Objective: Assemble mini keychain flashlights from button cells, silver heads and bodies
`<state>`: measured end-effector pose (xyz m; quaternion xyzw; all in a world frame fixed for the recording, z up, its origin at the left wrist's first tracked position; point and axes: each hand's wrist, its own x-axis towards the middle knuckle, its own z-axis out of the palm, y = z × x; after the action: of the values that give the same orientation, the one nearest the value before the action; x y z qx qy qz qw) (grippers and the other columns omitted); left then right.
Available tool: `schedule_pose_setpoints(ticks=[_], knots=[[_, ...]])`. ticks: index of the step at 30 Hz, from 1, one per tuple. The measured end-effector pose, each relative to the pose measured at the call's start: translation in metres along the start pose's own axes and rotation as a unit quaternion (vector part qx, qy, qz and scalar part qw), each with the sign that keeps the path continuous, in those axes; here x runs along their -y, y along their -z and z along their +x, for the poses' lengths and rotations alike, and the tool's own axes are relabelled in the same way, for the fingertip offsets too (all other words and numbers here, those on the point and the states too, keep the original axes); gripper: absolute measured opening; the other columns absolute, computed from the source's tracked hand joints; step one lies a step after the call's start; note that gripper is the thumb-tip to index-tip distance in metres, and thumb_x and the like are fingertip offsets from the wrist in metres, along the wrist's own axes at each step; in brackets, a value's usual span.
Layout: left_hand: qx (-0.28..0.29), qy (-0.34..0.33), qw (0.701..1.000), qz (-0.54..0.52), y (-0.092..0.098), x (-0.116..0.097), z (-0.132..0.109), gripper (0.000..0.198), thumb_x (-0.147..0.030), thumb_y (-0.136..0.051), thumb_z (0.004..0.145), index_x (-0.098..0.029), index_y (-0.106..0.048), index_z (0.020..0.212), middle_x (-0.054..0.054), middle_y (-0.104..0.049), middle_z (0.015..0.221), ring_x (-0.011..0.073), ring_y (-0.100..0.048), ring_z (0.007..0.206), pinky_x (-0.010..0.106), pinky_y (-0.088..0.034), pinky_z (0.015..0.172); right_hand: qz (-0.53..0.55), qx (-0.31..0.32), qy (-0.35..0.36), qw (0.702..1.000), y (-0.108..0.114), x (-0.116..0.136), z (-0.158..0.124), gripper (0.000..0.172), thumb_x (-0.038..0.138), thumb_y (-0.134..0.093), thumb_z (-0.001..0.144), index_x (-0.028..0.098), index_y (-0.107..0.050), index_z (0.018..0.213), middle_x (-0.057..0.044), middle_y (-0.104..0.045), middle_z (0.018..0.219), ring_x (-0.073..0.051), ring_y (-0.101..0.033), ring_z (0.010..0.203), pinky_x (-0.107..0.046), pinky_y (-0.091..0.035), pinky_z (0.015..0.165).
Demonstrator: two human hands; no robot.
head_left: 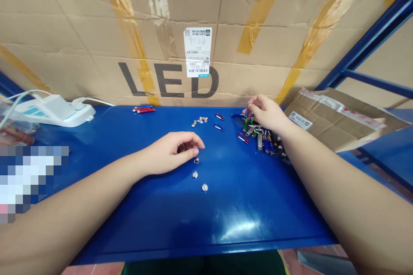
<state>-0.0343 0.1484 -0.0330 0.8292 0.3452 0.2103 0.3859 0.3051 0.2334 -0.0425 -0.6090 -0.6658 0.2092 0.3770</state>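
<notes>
My right hand [263, 114] sits at the far side of the blue table, its fingers pinched on a small blue carabiner clip [248, 111] just above a heap of several mini keychain flashlights [261, 138]. A red clip [242, 138] lies against that heap. My left hand [172, 152] hangs low over the table, fingers curled, anything inside hidden. Several silver button cells [195, 175] lie in a line just past its fingertips. More cells form a small cluster [199, 120] farther back, beside a red clip [219, 116] and a blue clip [218, 126].
Several red and blue flashlights [143, 109] lie at the table's back edge. A white power strip [53, 111] with cables sits at back left. A large taped cardboard box [167, 30] stands behind the table. An opened carton [332, 120] and a blue metal frame [368, 47] stand at right.
</notes>
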Motion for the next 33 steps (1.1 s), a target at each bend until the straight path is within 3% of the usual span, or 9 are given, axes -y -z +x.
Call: schedule_pose_setpoints(ticks=[5, 10, 13, 17, 26, 29, 31, 33], knots=[[0.008, -0.003, 1.000, -0.001, 0.000, 0.001, 0.000, 0.022, -0.037, -0.061, 0.098, -0.020, -0.069, 0.108, 0.004, -0.073, 0.093, 0.0185, -0.069, 0.083, 0.030, -0.054, 0.075, 0.085, 0.024, -0.009, 0.996, 0.005, 0.010, -0.005, 0.008, 0.020, -0.051, 0.093, 0.025, -0.046, 0.095, -0.002, -0.070, 0.075, -0.019, -0.065, 0.066, -0.031, -0.048, 0.064], [0.017, -0.008, 1.000, -0.001, 0.000, 0.001, -0.001, 0.021, -0.036, -0.060, 0.099, -0.021, -0.069, 0.109, 0.004, -0.073, 0.095, 0.0182, -0.068, 0.084, 0.030, -0.054, 0.075, -0.053, 0.010, 0.015, 0.998, -0.003, 0.008, -0.005, 0.004, 0.019, -0.053, 0.092, 0.023, -0.054, 0.094, -0.005, -0.073, 0.081, -0.020, -0.066, 0.071, -0.034, -0.048, 0.069], [0.023, -0.014, 1.000, -0.001, 0.000, 0.001, -0.001, 0.019, -0.035, -0.060, 0.099, -0.021, -0.069, 0.110, 0.004, -0.073, 0.096, 0.0179, -0.069, 0.085, 0.030, -0.055, 0.076, -0.155, -0.024, 0.036, 0.987, -0.008, 0.004, -0.002, 0.004, 0.020, -0.055, 0.093, 0.022, -0.058, 0.094, -0.008, -0.074, 0.088, -0.023, -0.066, 0.075, -0.036, -0.047, 0.072], [0.027, -0.011, 1.000, 0.001, 0.000, 0.002, -0.001, 0.018, -0.033, -0.060, 0.099, -0.022, -0.069, 0.110, 0.003, -0.073, 0.097, 0.0173, -0.069, 0.086, 0.029, -0.055, 0.078, -0.258, -0.025, 0.035, 0.965, -0.010, 0.004, 0.000, 0.008, 0.020, -0.056, 0.094, 0.019, -0.064, 0.095, -0.010, -0.074, 0.093, -0.025, -0.067, 0.081, -0.036, -0.048, 0.077], [0.023, -0.001, 1.000, 0.008, 0.001, -0.002, -0.002, 0.018, -0.034, -0.061, 0.097, -0.023, -0.070, 0.108, 0.001, -0.073, 0.093, 0.0164, -0.067, 0.083, 0.028, -0.053, 0.075, -0.318, 0.005, 0.003, 0.948, -0.005, 0.009, -0.002, 0.024, 0.022, -0.066, 0.089, 0.018, -0.066, 0.113, -0.009, -0.077, 0.105, -0.026, -0.070, 0.094, -0.035, -0.050, 0.079], [-0.012, -0.002, 0.999, 0.042, 0.003, 0.001, -0.001, 0.018, -0.034, -0.060, 0.096, -0.023, -0.071, 0.105, 0.001, -0.072, 0.090, 0.0164, -0.065, 0.080, 0.028, -0.051, 0.072, -0.343, 0.003, -0.010, 0.939, 0.008, 0.027, -0.012, 0.029, 0.029, -0.071, 0.087, 0.016, -0.067, 0.113, -0.011, -0.076, 0.107, -0.028, -0.070, 0.096, -0.035, -0.051, 0.078], [-0.069, 0.006, 0.994, 0.079, 0.006, 0.006, 0.000, 0.019, -0.035, -0.060, 0.093, -0.022, -0.072, 0.102, 0.001, -0.071, 0.089, 0.0161, -0.062, 0.075, 0.028, -0.048, 0.069, -0.328, 0.061, -0.018, 0.943, 0.026, 0.052, -0.034, 0.017, 0.032, -0.072, 0.087, 0.018, -0.069, 0.097, -0.008, -0.075, 0.095, -0.024, -0.069, 0.082, -0.033, -0.051, 0.070], [-0.136, 0.025, 0.984, 0.110, 0.011, 0.013, 0.002, 0.021, -0.035, -0.061, 0.090, -0.021, -0.072, 0.100, 0.001, -0.069, 0.086, 0.0156, -0.057, 0.069, 0.029, -0.047, 0.066, -0.232, 0.224, 0.054, 0.945, 0.048, 0.083, -0.068, 0.018, 0.040, -0.070, 0.090, 0.022, -0.070, 0.090, -0.002, -0.073, 0.083, -0.019, -0.067, 0.071, -0.030, -0.051, 0.065]])
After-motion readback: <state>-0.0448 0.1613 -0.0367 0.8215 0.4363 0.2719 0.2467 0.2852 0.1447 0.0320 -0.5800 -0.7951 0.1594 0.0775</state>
